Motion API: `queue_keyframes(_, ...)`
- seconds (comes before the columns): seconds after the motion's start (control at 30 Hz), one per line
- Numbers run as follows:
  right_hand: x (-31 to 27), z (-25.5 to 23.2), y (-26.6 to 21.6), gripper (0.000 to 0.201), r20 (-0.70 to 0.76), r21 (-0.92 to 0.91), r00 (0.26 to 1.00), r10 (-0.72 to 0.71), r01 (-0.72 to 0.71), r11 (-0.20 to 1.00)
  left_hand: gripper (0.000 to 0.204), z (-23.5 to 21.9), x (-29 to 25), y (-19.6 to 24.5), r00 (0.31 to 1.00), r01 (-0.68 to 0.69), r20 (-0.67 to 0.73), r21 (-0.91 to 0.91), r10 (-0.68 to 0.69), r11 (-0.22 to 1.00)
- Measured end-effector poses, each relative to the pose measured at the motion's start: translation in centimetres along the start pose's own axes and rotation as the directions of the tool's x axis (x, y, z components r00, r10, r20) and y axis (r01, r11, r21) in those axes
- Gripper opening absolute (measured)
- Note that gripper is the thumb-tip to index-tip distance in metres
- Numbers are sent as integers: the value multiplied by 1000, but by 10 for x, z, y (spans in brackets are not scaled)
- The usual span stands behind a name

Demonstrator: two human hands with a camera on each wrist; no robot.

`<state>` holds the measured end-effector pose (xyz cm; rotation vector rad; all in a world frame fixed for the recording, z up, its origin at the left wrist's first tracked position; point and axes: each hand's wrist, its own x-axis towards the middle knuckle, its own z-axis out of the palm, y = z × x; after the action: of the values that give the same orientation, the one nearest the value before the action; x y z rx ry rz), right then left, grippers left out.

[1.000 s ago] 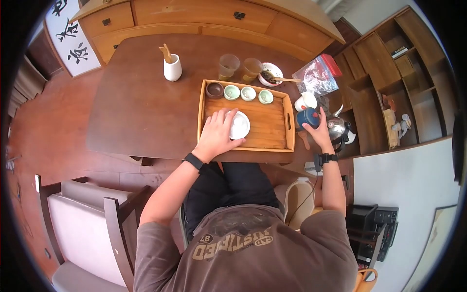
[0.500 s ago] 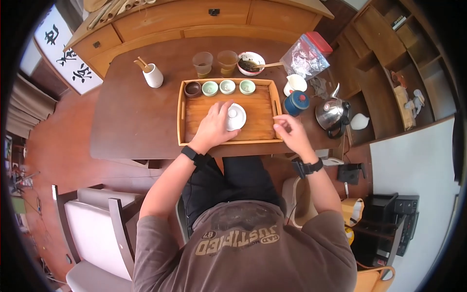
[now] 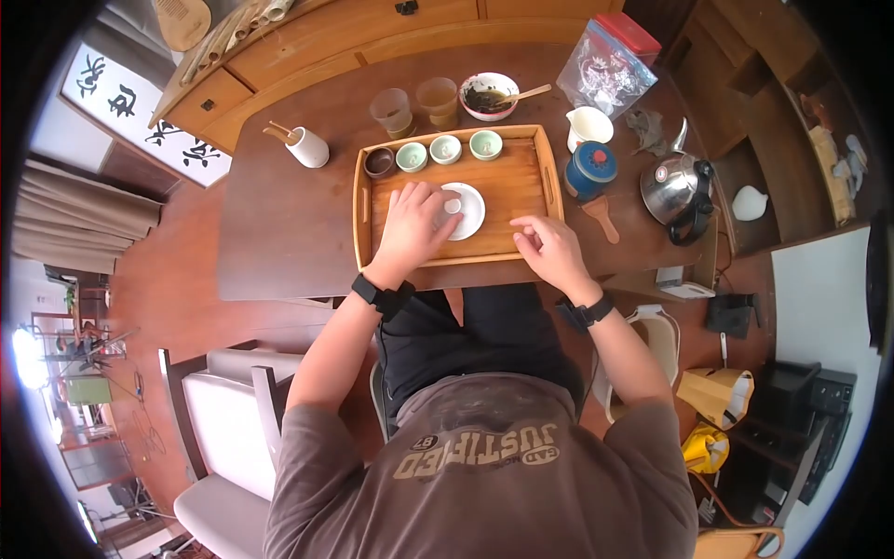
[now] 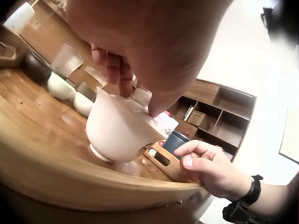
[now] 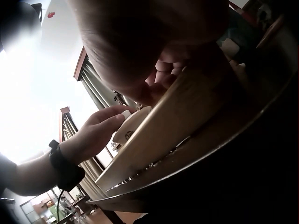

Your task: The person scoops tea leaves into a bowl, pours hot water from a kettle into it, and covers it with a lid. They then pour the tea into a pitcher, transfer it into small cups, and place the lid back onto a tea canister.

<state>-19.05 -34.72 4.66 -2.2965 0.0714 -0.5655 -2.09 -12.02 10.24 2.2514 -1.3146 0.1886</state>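
A white gaiwan (image 4: 117, 130) with a pointed lip stands on the bamboo tray (image 3: 507, 177) near its middle. My left hand (image 3: 414, 224) reaches over it from the left, with thumb and fingers bent about the knob of its white lid (image 3: 453, 206). Over the tray's front right part hovers my right hand (image 3: 551, 250), its fingers loosely curled and holding nothing. Beyond that hand, outside the tray, stands a blue canister (image 3: 590, 171) with a red knob. Several small cups (image 3: 445, 149), pale green and one dark brown, line the tray's far side.
Right of the tray are a white pitcher (image 3: 590, 126), a wooden scoop (image 3: 602, 218) and a steel kettle (image 3: 672, 186). Behind it stand plastic cups (image 3: 391, 112) and a bowl of wet leaves (image 3: 488, 97). A white tool holder (image 3: 307, 147) stands at the left.
My right hand has set the blue canister down beside the tray and come back over the tray's right side, empty. My left hand has shifted from the gaiwan's side toward its lid knob.
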Motion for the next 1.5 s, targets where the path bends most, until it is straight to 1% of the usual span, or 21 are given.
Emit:
queue_keyframes(0.07, -1, -2, -2, 20, -17, 12, 1000, 9, -9, 1000, 26, 2, 4, 0, 1000, -1, 19, -1, 1, 1000)
queue_keyframes(0.17, 0, -1, -3, 20, -44, 28, 999, 16, -14, 1000, 24, 1, 4, -4, 999, -14, -52, -63, 10, 998)
queue_keyframes(0.3, -1, 0, 0, 20, -68, 43, 998, 3, 0, 999, 21, -15, -1, -19, 952, 153, -210, -302, -222, 941)
queue_keyframes(0.37, -1, 0, 0, 20, -68, 47, 998, 6, -3, 999, 20, -25, -11, -30, 908, 287, -206, -325, -364, 901)
queue_keyframes(0.43, 0, 0, -1, 20, -65, 55, 998, 8, -4, 998, 21, -28, -23, -51, 912, 300, -211, -243, -353, 922)
queue_keyframes(0.53, 1, 1, -1, 21, -77, 76, 997, 9, -3, 997, 24, -24, -41, -69, 949, 304, -122, 94, -292, 948)
queue_keyframes(0.57, 0, 0, -1, 21, -67, 78, 997, 22, -16, 997, 24, -24, -43, -67, 947, 310, -123, 97, -297, 946)
queue_keyframes(0.63, 1, 0, -1, 21, -55, 81, 998, 32, -27, 996, 24, -19, -46, -59, 978, 207, -49, 200, -202, 958)
queue_keyframes(0.87, 0, -1, -2, 22, -41, 87, 998, 57, -54, 995, 23, -13, -43, -59, 974, 142, 151, 180, -170, 973)
queue_keyframes(0.93, 1, -3, -3, 23, -33, 85, 998, 52, -49, 995, 24, -16, -43, -58, 976, 135, 145, 177, -162, 975)
queue_keyframes(1.0, 4, -7, -8, 29, 74, 92, 995, 73, -80, 993, 26, -19, -38, -56, 979, 127, 136, 172, -151, 977)
queue_keyframes(1.03, 6, -8, -9, 29, 74, 88, 995, 71, -77, 993, 25, -19, -34, -55, 989, 110, 87, 131, -122, 985)
queue_keyframes(1.1, 13, -7, -12, 38, 277, 122, 947, 166, -206, 971, 25, -15, -26, -53, 995, 94, 31, 88, -97, 992)
queue_keyframes(1.13, 18, -5, -15, 38, 279, 118, 946, 164, -203, 972, 25, -11, -19, -53, 988, 138, 67, 16, -139, 990)
queue_keyframes(1.2, 34, 2, -24, 39, 403, 77, 885, 233, -287, 955, 26, -7, -8, -47, 980, 182, 98, -58, -176, 982)
queue_keyframes(1.23, 44, 6, -26, 39, 400, 71, 887, 230, -280, 957, 26, -6, -1, -44, 947, 306, 168, -218, -274, 927)
queue_keyframes(1.27, 53, 12, -28, 41, 487, 108, 822, 296, -393, 913, 28, -6, 3, -40, 901, 426, 256, -360, -352, 830)
queue_keyframes(1.3, 61, 18, -31, 43, 571, 131, 744, 349, -502, 855, 28, -6, 5, -40, 904, 420, 250, -364, -347, 832)
queue_keyframes(1.37, 71, 27, -36, 39, 574, 136, 727, 377, -539, 831, 31, -4, 11, -41, 865, 489, 331, -387, -377, 782)
queue_keyframes(1.43, 74, 35, -35, 34, 527, 99, 717, 457, -586, 804, 31, 4, 11, -42, 856, 507, 341, -409, -388, 759)
queue_keyframes(1.5, 77, 36, -31, 32, 506, 56, 736, 450, -549, 834, 31, 2, 11, -40, 843, 532, 347, -428, -411, 730)
